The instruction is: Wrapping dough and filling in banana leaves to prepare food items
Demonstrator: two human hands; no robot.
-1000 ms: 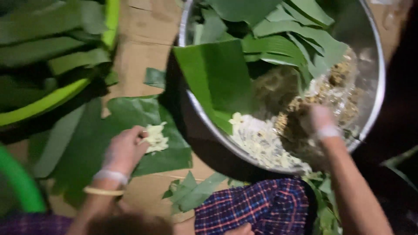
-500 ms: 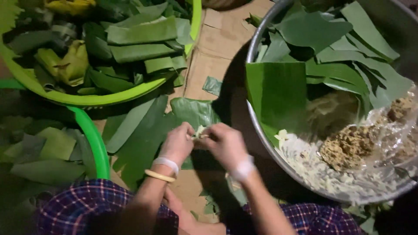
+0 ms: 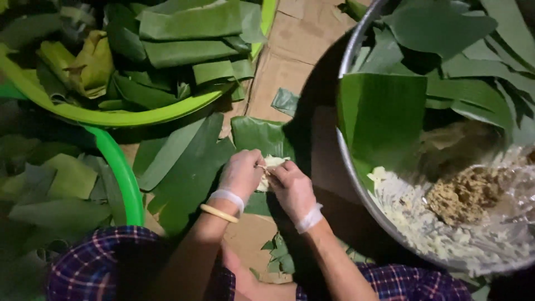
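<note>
green basin [image 3: 125, 178] at 9 o'clock, cut leaves inside | left hand [image 3: 241, 175] gloved, fingers curled together on the pale filling [image 3: 272, 163] | filling sits on banana leaf [image 3: 262, 135] at centre, on cardboard [image 3: 290, 42] | right hand [image 3: 292, 189] touching at 3 o'clock of it, fingertips pinching filling | metal bowl [image 3: 356, 173] at 3 o'clock, holding leaves and rice.

green basin of folded leaves [image 3: 167, 111], metal bowl [image 3: 356, 178], cardboard [image 3: 295, 50]

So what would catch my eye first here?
Probably the two gloved hands, left hand and right hand, meeting at centre over a pale filling on a banana leaf. At right sits a big metal bowl; upper left, a green basin of leaves.
</note>
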